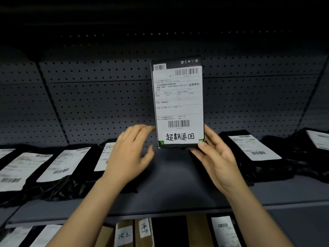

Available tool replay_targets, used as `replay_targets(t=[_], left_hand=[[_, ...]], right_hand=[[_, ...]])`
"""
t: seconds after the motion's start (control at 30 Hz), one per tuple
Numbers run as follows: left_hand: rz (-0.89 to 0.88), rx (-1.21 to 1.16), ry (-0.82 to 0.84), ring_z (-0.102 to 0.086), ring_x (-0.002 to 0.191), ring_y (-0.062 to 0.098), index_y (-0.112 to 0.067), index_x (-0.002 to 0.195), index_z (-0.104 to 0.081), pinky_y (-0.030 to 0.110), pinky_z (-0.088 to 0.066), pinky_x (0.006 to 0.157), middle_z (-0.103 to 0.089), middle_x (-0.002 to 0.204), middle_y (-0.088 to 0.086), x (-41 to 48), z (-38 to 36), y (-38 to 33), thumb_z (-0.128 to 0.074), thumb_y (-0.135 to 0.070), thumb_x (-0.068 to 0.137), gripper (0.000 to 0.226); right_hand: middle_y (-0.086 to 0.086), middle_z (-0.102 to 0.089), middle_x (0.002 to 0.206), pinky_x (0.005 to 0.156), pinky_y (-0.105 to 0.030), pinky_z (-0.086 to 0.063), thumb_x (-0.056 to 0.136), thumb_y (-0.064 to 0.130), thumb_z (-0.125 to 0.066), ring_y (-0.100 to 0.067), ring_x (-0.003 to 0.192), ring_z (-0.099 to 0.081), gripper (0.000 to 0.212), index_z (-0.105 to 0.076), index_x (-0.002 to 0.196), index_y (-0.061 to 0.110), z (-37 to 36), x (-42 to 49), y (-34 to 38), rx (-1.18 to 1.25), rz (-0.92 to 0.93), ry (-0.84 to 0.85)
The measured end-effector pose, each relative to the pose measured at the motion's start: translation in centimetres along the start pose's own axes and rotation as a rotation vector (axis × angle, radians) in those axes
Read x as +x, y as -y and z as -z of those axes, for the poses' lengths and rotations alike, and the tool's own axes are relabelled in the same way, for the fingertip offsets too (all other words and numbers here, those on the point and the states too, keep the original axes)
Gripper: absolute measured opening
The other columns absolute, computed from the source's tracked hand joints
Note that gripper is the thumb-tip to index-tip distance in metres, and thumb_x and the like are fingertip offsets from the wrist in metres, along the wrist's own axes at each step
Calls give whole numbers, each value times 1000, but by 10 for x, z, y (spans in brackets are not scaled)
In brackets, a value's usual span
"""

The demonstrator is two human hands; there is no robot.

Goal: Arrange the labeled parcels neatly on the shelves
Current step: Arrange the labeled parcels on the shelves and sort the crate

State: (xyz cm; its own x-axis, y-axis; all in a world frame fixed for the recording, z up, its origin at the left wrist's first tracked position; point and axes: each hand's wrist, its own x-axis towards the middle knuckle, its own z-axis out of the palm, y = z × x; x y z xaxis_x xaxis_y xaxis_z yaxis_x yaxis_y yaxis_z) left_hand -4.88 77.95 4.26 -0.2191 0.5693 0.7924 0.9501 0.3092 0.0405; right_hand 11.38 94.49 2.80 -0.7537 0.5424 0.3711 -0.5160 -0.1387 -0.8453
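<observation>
Upright box (179,102) pinched by right hand (217,161) grip; left hand (130,154) released, fingertips (151,128) perhaps touching; label (178,111) blurred.

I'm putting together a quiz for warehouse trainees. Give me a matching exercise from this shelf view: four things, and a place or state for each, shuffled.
1. labeled box
2. black bags
3. brown cartons
4. right hand

A. under the shelf
B. grips a bottom corner of the box
C. stands upright
D. lie flat on that shelf

Pairs: 1-C, 2-D, 3-A, 4-B.

Parcel (178,102) label small print blurred, probably addresses.
</observation>
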Motion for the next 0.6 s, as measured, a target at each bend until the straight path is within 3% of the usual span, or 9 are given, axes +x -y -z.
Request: replay_targets(t=[0.13,0.2,0.5,0.6], left_hand=[[-41,-34,20,-50,104,20,-17,123,-48,30,-37,89,-57,113,2,4,-8,-9,-49,-28,82,42],[-58,-68,40,-51,104,22,-16,123,-50,32,-39,90,-57,114,1,6,-14,-14,-50,-28,83,42],[-266,-351,137,-49,109,15,-16,125,-54,27,-35,94,-56,118,-2,-5,-33,-63,-51,-27,85,42],[-364,-457,167,-49,112,16,-15,125,-55,25,-33,95,-57,119,-1,-18,-36,-84,-56,-24,85,42]], right_hand=[[-5,-65,127,99,-37,-51,83,8,-59,-19,118,-62,53,-52,135,10,10,-15,11,-3,-2,-96],[-4,-69,119,96,-36,-53,84,2,-54,-16,110,-65,45,-56,128,10,14,-26,16,-5,3,-149],[-12,-68,117,92,-41,-54,79,6,-69,-27,111,-64,44,-57,121,8,28,-123,37,-41,131,-450],[-14,-67,122,96,-45,-52,62,25,-89,-32,116,-62,67,-57,119,10,23,-173,39,-90,167,-576]])
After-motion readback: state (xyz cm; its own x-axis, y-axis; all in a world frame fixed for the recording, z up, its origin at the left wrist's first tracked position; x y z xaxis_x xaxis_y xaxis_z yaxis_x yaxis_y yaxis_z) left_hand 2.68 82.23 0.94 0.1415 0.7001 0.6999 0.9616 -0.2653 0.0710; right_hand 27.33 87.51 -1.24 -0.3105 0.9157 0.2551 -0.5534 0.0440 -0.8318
